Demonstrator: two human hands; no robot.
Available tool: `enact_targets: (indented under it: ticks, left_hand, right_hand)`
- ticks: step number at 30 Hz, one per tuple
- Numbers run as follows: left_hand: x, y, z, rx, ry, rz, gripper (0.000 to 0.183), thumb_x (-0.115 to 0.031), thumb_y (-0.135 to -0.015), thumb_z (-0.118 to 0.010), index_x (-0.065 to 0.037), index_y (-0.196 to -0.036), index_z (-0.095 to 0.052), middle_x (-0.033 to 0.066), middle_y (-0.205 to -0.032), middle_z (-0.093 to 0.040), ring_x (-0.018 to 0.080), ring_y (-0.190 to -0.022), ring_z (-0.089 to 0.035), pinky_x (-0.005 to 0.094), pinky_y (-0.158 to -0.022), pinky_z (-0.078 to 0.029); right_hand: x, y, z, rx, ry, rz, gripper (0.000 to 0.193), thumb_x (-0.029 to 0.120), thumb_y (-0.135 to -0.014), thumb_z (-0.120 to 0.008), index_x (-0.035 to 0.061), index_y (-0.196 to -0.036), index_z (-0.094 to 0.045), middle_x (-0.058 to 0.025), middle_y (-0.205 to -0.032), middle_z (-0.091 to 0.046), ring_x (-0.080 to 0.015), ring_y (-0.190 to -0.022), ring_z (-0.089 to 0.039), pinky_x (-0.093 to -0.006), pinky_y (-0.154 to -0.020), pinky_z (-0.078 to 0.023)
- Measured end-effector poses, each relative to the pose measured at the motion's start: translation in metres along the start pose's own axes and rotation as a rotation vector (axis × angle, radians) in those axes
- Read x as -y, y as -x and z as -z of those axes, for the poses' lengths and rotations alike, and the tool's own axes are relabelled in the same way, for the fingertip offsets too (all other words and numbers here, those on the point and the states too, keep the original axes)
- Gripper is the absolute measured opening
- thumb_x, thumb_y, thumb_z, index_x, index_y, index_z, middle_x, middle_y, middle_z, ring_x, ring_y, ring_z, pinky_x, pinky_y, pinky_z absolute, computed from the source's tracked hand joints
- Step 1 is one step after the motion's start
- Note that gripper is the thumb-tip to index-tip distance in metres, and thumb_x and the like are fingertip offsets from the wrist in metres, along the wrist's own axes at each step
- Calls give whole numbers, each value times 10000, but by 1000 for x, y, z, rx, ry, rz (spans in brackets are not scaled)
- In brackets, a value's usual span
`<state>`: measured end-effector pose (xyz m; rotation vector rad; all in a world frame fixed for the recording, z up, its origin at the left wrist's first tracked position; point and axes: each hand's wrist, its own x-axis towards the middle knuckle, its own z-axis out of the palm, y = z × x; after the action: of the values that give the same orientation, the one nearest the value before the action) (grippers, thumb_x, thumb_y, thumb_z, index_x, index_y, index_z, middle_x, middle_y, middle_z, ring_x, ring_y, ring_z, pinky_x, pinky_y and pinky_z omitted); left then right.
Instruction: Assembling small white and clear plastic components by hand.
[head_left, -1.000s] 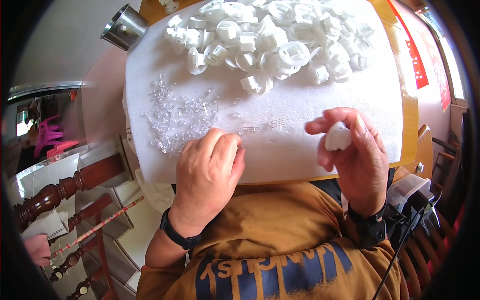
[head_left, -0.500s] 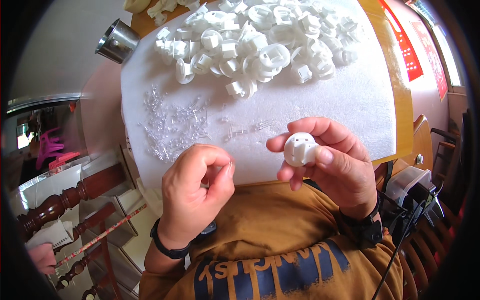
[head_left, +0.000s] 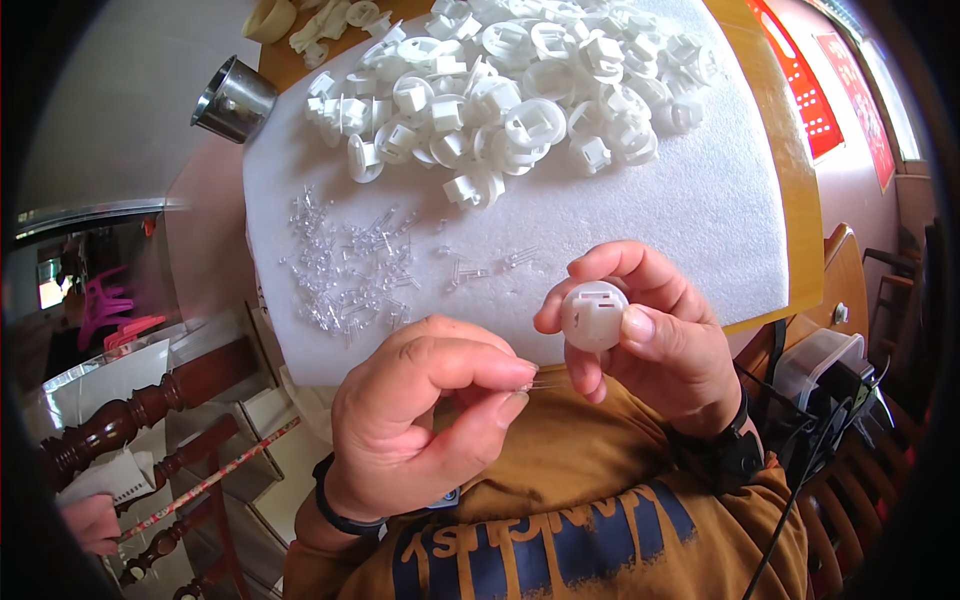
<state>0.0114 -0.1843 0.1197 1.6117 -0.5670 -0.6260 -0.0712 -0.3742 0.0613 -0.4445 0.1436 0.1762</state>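
Observation:
Between the thumb and fingertips of my right hand (head_left: pixel 655 335) is a round white plastic housing (head_left: pixel 592 318), its slotted face turned toward me. My left hand (head_left: pixel 430 410) pinches a small clear LED (head_left: pixel 528 386), whose thin wire legs point right toward the housing without touching it. Most of the LED is hidden by my fingertips. Ahead of my left hand lies a loose scatter of clear LEDs (head_left: pixel 350 260) on a white foam sheet (head_left: pixel 690 220). A few more LEDs (head_left: pixel 520 257) lie apart, nearer my right hand.
A big heap of similar white housings (head_left: pixel 535 122) covers the far part of the sheet. At the far left stands a metal cup (head_left: pixel 235 98), near a tape roll (head_left: pixel 269 20). A clear plastic box (head_left: pixel 815 365) and black cables sit to the right, beside a wooden chair (head_left: pixel 840 290).
My left hand has moved right, closer to the housing, and the LED's legs now show. The housing has turned in my right hand, so its slotted face shows differently.

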Motion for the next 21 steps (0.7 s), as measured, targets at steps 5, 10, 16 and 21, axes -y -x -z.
enact_targets:
  ticks: [5,10,16,21]
  left_hand:
    - [-1,-4,0,36,-160,-136,92,53,-836,-591,21,-922,-583,129,-881,-572,79,-579,-535,184,-499,-458]
    - [-3,-2,-3,7,-281,-199,88,8,-834,-624,9,-917,-595,116,-852,-585,81,-573,-535,185,-497,-440]
    - [-5,-5,-6,-5,-413,-331,100,-68,-834,-660,-7,-900,-617,108,-796,-616,100,-615,-556,200,-504,-416]
    - [-6,-6,-8,-15,-467,-402,114,-73,-827,-676,-4,-896,-617,108,-783,-628,107,-605,-546,210,-499,-405]
  right_hand:
    - [-5,0,-3,-31,47,-24,373,292,-971,-510,18,-1224,-518,-125,-978,-610,-134,-703,-579,-247,-619,-461]
    - [-5,-5,-15,-59,66,-131,479,446,-981,-437,12,-1140,-562,-75,-796,-571,-109,-592,-486,-225,-558,-395]
    - [-6,-8,-20,-90,104,-218,566,507,-990,-350,-8,-1039,-581,-46,-666,-528,-98,-502,-416,-223,-510,-356]
    - [-1,-8,-26,-94,220,-263,590,513,-997,-316,-6,-1012,-594,-24,-647,-515,-85,-495,-405,-213,-493,-337]
